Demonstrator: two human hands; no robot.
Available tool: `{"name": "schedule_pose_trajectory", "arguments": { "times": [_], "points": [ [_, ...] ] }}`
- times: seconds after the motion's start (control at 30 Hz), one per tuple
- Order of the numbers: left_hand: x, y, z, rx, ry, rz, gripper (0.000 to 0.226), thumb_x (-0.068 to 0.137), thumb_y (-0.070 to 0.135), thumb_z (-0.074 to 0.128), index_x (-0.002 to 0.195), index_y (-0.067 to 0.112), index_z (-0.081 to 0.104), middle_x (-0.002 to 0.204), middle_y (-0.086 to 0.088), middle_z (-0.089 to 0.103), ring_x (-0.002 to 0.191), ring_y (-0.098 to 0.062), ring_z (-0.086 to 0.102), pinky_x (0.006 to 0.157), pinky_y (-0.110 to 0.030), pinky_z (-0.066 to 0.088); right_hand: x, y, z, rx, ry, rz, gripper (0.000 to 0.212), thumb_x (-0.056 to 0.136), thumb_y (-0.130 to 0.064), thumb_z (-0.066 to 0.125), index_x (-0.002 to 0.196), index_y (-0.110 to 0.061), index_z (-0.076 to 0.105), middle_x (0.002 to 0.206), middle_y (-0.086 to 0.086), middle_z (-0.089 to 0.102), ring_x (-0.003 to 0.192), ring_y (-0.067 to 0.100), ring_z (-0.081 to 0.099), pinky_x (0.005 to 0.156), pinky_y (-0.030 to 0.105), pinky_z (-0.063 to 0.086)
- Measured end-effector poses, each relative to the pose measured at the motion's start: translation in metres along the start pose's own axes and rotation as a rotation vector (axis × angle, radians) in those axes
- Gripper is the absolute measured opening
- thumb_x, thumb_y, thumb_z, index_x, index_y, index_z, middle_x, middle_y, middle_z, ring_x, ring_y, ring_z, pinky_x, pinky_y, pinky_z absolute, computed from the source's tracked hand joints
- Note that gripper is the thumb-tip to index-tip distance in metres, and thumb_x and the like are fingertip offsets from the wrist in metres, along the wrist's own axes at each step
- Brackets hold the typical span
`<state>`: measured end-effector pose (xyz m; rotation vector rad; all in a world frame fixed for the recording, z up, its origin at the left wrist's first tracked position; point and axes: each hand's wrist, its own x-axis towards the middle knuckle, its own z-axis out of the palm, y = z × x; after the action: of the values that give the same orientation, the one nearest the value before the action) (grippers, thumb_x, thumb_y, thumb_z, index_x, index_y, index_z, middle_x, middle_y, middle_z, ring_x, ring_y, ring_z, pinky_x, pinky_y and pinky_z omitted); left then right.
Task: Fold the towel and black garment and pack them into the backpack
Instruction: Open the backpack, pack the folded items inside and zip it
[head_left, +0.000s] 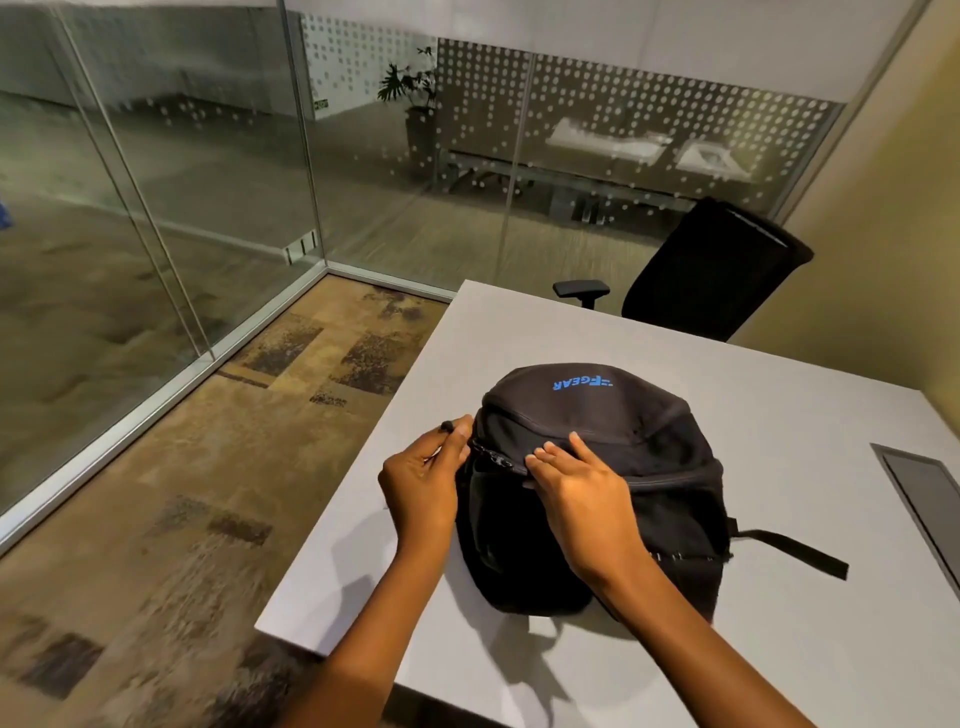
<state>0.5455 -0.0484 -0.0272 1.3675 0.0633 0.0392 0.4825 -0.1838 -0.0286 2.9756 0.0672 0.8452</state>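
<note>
The black backpack (597, 483) lies on the surface (779, 649). At its left side, the left hand (423, 483) pinches the zipper pull (447, 426); the right hand (576, 488) presses flat on top. This looks like zipping; next needs a steady pull.

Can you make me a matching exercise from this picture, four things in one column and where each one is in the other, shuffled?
Things:
1. black fabric backpack with blue lettering
2. black mesh-backed office chair
3. left hand
4. right hand

Places:
A. pinching a small black zip pull at the backpack's left edge
B. lying on the grey table
C. fingers resting on top of the backpack by the zip line
D. behind the table's far edge

Pairs: 1-B, 2-D, 3-A, 4-C
</note>
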Motion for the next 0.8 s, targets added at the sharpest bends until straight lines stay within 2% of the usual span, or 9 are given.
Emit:
{"name": "schedule_pose_trajectory", "arguments": {
  "times": [0.1,0.17,0.27,0.33,0.5,0.6,0.67,0.73,0.8],
  "points": [
    [0.012,-0.009,0.003,0.052,0.005,-0.071,0.030,0.080,0.021,0.073,0.060,0.043,0.070,0.066,0.019,0.071,0.078,-0.015,0.070,0.082,-0.040,0.056,-0.002,-0.001,-0.008,-0.034,0.061,0.008,0.046,0.037,0.002,0.093,0.079,-0.006,0.077,0.081,0.007,0.075,0.077,0.025,0.073,0.076,0.037,0.056],
    [0.023,-0.016,0.005,0.082,0.015,-0.109,0.035,0.081,0.021,0.073,0.055,0.044,0.068,0.058,0.023,0.067,0.073,-0.015,0.066,0.082,-0.043,0.055,-0.005,0.001,-0.012,-0.038,0.075,0.030,0.050,0.035,0.003,0.094,0.081,-0.005,0.077,0.084,0.008,0.075,0.080,0.027,0.073,0.071,0.037,0.057],
    [0.037,-0.022,0.008,0.079,0.051,-0.130,0.006,0.082,0.016,0.071,0.080,0.016,0.077,0.068,0.010,0.071,0.067,-0.003,0.058,0.079,-0.036,0.052,-0.009,0.006,-0.013,-0.030,0.049,0.077,0.051,0.040,0.005,0.093,0.087,-0.003,0.077,0.090,0.011,0.075,0.087,0.032,0.071,0.070,0.041,0.058],
    [0.048,-0.030,0.011,0.100,0.050,-0.148,0.020,0.084,0.014,0.069,0.098,0.000,0.073,0.089,-0.009,0.072,0.068,0.000,0.054,0.078,-0.028,0.045,-0.010,0.008,-0.014,-0.024,0.026,0.096,0.050,0.043,0.005,0.092,0.090,-0.004,0.076,0.093,0.011,0.075,0.090,0.033,0.071,0.071,0.042,0.059],
    [0.071,-0.050,0.014,0.182,-0.005,-0.184,0.025,0.085,0.016,0.068,0.102,-0.001,0.071,0.100,-0.014,0.071,0.082,-0.019,0.059,0.085,-0.033,0.048,-0.011,0.009,-0.018,-0.020,-0.020,0.127,0.045,0.049,-0.002,0.092,0.092,-0.008,0.077,0.097,0.008,0.075,0.094,0.030,0.070,0.078,0.039,0.056],
    [0.081,-0.056,0.017,0.188,-0.058,-0.217,0.023,0.084,0.018,0.069,0.100,0.002,0.072,0.093,-0.012,0.072,0.079,-0.021,0.067,0.085,-0.041,0.055,-0.005,0.012,-0.017,-0.048,-0.069,0.090,0.038,0.053,-0.012,0.092,0.088,-0.013,0.078,0.092,0.001,0.076,0.091,0.020,0.072,0.084,0.037,0.053],
    [0.085,-0.059,0.019,0.133,-0.096,-0.236,0.021,0.085,0.015,0.068,0.099,-0.001,0.071,0.082,-0.008,0.071,0.065,-0.012,0.069,0.070,-0.030,0.058,0.002,0.012,-0.016,-0.077,-0.068,0.041,0.026,0.062,-0.030,0.085,0.083,-0.018,0.078,0.090,-0.003,0.075,0.090,0.014,0.072,0.090,0.040,0.049],
    [0.088,-0.059,0.020,0.088,-0.114,-0.242,0.016,0.086,0.012,0.065,0.095,-0.001,0.071,0.075,-0.005,0.069,0.055,-0.007,0.068,0.056,-0.019,0.056,0.013,0.002,-0.014,-0.156,-0.143,0.055,0.047,0.066,-0.055,0.065,0.094,-0.018,0.076,0.104,-0.001,0.073,0.102,0.017,0.068,0.092,0.045,0.048],
    [0.089,-0.058,0.020,0.071,-0.125,-0.234,0.014,0.087,0.009,0.064,0.093,-0.002,0.071,0.075,-0.008,0.069,0.053,-0.004,0.067,0.051,-0.014,0.053,0.024,-0.015,-0.001,-0.230,-0.226,0.047,0.076,0.064,-0.068,0.059,0.113,-0.011,0.069,0.122,0.007,0.066,0.117,0.024,0.061,0.095,0.049,0.048]
  ]
}}
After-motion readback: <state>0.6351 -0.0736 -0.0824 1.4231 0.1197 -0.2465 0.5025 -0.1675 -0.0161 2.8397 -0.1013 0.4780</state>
